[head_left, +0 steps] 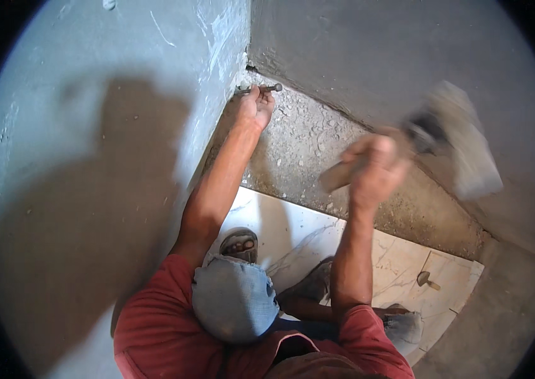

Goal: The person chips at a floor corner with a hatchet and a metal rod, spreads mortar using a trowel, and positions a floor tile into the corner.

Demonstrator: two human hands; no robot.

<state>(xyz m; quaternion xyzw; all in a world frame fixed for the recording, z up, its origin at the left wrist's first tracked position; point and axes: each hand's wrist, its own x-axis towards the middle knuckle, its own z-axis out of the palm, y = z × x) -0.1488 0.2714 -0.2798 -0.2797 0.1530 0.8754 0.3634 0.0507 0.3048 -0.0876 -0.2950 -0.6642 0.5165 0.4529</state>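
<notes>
One mis-aimed hammer (468, 144), gripped in right hand (377, 169), could, I judge, strike left hand (256, 110) pinching chisel (271, 88) at twelve o'clock.

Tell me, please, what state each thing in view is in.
Left hand: closed around the chisel.
Chisel: held near the wall corner, its rounded end to the right.
Right hand: closed on the hammer's handle, blurred.
Hammer: held off the floor, head blurred.
Floor strip: rough, bare, strewn with rubble.
Marble-patterned tiles: laid, specked with debris.
Small tool: lying on the tiles, unheld.
</notes>
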